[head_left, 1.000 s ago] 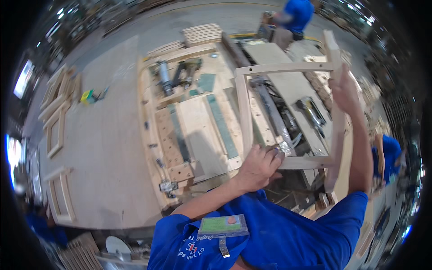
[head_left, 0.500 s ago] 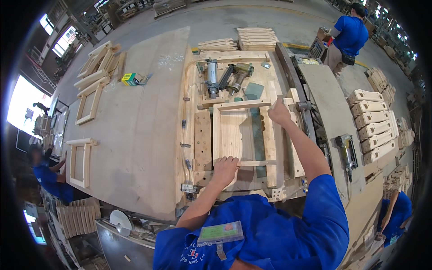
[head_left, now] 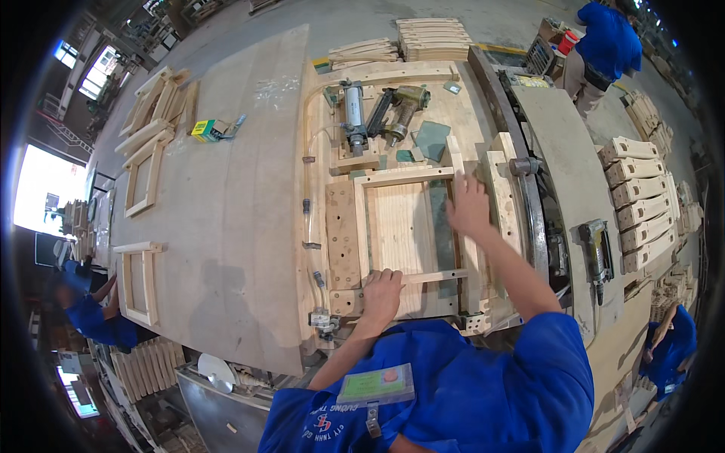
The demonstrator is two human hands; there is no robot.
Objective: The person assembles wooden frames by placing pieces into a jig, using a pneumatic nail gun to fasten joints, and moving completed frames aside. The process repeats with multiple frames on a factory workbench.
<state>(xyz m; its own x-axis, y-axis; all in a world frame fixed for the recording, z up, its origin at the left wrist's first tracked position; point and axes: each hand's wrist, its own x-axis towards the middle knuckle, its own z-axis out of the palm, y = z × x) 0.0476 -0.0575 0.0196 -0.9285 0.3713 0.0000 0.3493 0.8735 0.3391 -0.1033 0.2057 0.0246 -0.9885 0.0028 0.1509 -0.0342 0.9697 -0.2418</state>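
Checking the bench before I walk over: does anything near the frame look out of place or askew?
Nothing stands out. The wooden frame lies flat and square in the jig, left hand on its near rail, right hand on its far side. Two pneumatic tools lie beyond it.

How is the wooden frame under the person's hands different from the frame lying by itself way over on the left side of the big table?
The frame under the hands sits in a wooden jig, pressed by the left hand and right hand. The far-left frame lies loose on the bare tabletop, untouched and looking narrower. Both are pale wooden rectangles with open middles.
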